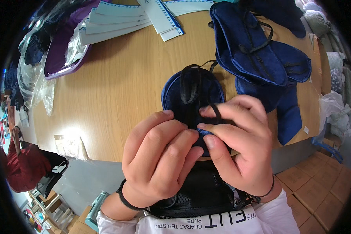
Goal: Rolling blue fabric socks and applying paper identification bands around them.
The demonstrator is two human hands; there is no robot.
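Hands at the near edge of the wooden surface [117, 89], working one dark blue sleep mask [175, 93]. The left hand [160, 156] is curled into a loose fist, its grip closed on the near part of the mask, which it largely hides. The right hand [238, 144] lies just right of the left and touches it; thumb and forefinger pinch the black elastic strap [191, 84], which loops up over the back of the mask and gathers in a bunch near its far rim. The mask lies folded or doubled, only its rounded far half showing beyond the fingers.

Judged from this arrangement, the mask in hand is partly done: the strap is gathered but still held, and the mask has not been set down or packed.

Beyond the mask and to its right lies a pile of blue sleep masks [261, 50] with straps loose, apparently unprocessed. Beyond the mask and to its left, at the far edge of the surface, lies a fan of flat white card sleeves [117, 21] with blue trim, none visibly filled. Left of these rest a purple tray [62, 50] and crumpled clear plastic bags [35, 85]. Most of the work therefore appears to remain.
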